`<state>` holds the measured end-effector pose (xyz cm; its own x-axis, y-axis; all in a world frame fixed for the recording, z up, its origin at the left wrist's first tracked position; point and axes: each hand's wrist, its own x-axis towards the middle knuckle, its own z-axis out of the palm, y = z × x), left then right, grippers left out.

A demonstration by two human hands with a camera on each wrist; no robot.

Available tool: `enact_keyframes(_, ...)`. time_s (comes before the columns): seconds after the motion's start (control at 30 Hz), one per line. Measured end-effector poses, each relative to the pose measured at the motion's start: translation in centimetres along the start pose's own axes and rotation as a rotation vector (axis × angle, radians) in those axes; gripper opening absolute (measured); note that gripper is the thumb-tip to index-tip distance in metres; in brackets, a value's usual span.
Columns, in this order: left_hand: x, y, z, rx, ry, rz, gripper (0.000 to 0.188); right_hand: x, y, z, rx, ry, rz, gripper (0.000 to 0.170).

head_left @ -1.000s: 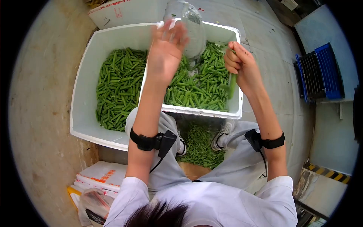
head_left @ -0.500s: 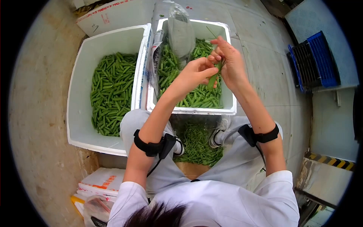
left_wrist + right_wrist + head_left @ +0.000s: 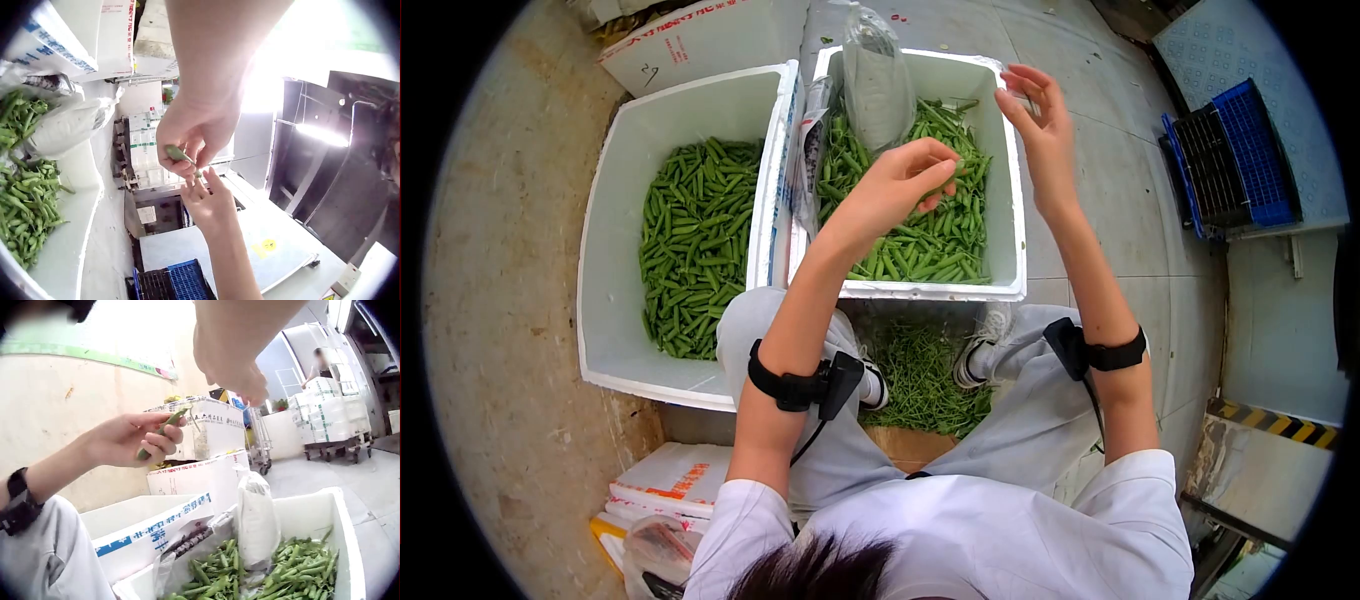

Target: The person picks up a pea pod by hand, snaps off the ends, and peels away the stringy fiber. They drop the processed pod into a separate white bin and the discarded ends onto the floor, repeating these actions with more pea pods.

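Observation:
My left hand (image 3: 905, 185) pinches a green pea pod (image 3: 164, 433) between thumb and fingers, above the right-hand foam box (image 3: 1022, 240). In the right wrist view a thin stringy end hangs from the pod's tip. My right hand (image 3: 1040, 125) is up by that box's right rim, apart from the left hand, its fingers loosely bent and thumb spread. Nothing shows between its fingers. Pea pods (image 3: 940, 245) fill the bottom of this box, around an upright clear plastic bag (image 3: 878, 85). A larger foam box (image 3: 615, 300) on the left holds more pea pods (image 3: 700, 245).
Between my feet lies a pile of green trimmings (image 3: 925, 385). Another white box (image 3: 700, 45) stands behind the left box. Flattened white boxes (image 3: 670, 480) lie at lower left. Blue and black crates (image 3: 1235, 160) sit at right. In the right wrist view a person (image 3: 320, 362) stands behind a loaded cart (image 3: 331, 415).
The right hand held a pod over the box's right side. Both hands met at the pod half a second ago. Now the left holds a pod and the right has moved up and right, away.

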<state>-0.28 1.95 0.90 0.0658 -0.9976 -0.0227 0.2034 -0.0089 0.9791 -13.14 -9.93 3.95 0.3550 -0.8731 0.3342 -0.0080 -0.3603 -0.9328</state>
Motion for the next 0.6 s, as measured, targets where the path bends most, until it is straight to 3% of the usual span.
enact_keyframes(0.07, 0.1, 0.1, -0.2, 0.031, -0.021, 0.013, 0.023, 0.4, -0.8, -0.9, -0.509, -0.131, -0.503, 0.021)
enact_keyframes(0.1, 0.1, 0.2, -0.3, 0.031, -0.020, 0.012, 0.023, 0.3, -1.2, -0.9, -0.509, -0.132, -0.502, 0.021)
enact_keyframes(0.17, -0.1, 0.5, -0.5, -0.013, -0.022, 0.014, 0.023, 0.0, -1.9, -0.9, -0.186, -0.527, -0.271, 0.019)
enact_keyframes(0.2, -0.2, 0.7, -0.5, -0.013, -0.023, 0.013, 0.023, -0.3, -2.0, -0.7, -0.186, -0.526, -0.270, 0.019)
enact_keyframes(0.27, -0.3, 0.9, -0.5, -0.054, -0.030, 0.024, 0.024, -0.9, -2.2, -0.3, -0.137, -0.709, -0.159, 0.018)
enact_keyframes(0.4, -0.2, 0.7, -0.8, 0.005, -0.056, 0.064, 0.026, -0.7, -2.5, -0.8, -0.352, -0.718, -0.194, 0.016)
enact_keyframes(0.53, -0.2, 0.7, -0.9, 0.065, -0.075, 0.103, 0.027, -0.5, -2.1, -1.3, -0.300, -0.751, -0.098, 0.015)
enact_keyframes(0.6, -0.2, 0.7, -1.1, 0.092, -0.086, 0.097, 0.026, -0.4, -2.6, -1.6, -0.137, -0.906, 0.213, 0.016)
